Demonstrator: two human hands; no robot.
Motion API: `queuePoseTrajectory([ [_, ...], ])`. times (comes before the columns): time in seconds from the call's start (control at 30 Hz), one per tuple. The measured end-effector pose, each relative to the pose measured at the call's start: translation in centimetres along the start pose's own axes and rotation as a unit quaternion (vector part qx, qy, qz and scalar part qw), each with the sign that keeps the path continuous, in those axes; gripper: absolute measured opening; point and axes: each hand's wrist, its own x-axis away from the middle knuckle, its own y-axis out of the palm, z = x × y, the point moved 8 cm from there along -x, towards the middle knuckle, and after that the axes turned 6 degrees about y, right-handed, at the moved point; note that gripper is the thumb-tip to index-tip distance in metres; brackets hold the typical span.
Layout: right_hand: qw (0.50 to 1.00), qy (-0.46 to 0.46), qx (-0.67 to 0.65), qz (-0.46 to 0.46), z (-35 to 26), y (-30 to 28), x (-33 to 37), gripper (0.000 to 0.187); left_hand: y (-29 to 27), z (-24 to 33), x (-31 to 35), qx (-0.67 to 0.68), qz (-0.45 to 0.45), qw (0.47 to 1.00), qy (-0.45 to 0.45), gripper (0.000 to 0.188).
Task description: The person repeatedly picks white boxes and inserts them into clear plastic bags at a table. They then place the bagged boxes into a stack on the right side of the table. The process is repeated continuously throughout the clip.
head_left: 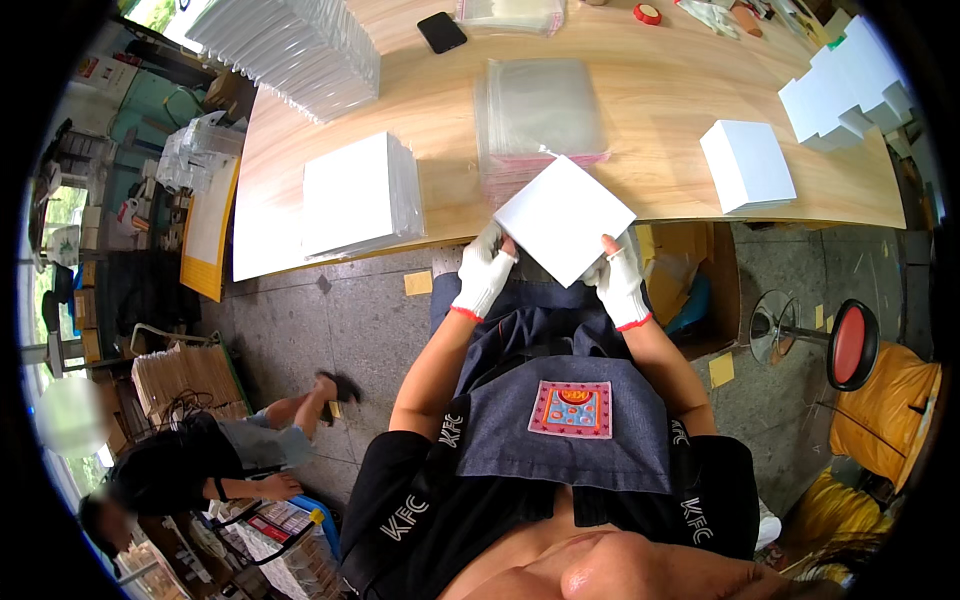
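A white square (565,220) is held between both hands at the near edge of the desk (660,120), its upper part over the lower end of a pile of clear plastic bags (545,100) and its lowest corner out past the desk edge, above the person's lap. It is turned like a diamond: one corner points away from the person across the desk, the opposite one back toward the body, and the other two left and right. The sides look nearly equal, so a long axis cannot be told; its broad blank face is turned up toward the camera. The left hand (484,272), in a white glove with a red cuff, pinches the lower left side near the left corner, bare thumb at the edge. The right hand (618,282), gloved alike, grips the lower right side with its bare thumb on the upper face; the fingers underneath are mostly hidden. To the left lies a white stack in clear wrapping (345,195), with a taller wrapped stack (290,50) behind it. To the right stands a small white stack (750,165), and farther back a stepped white pile (850,90). A black phone (442,33) lies beyond the bags.
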Motion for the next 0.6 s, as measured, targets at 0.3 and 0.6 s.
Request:
queuePoseTrajectory([
  [0.3, 0.998, 0.055, 0.025, 0.005, 4.4, 2.1, 1.7, 0.047, 4.0, -9.0, 4.3, 0.432, 0.228, 0.868, -0.086, 0.028],
  [0.6, 0.997, 0.016, 0.074, 0.001, 3.7, 2.6, 1.0, 0.046, 4.4, -8.3, 4.4, 0.408, 0.185, 0.883, -0.143, 0.023],
])
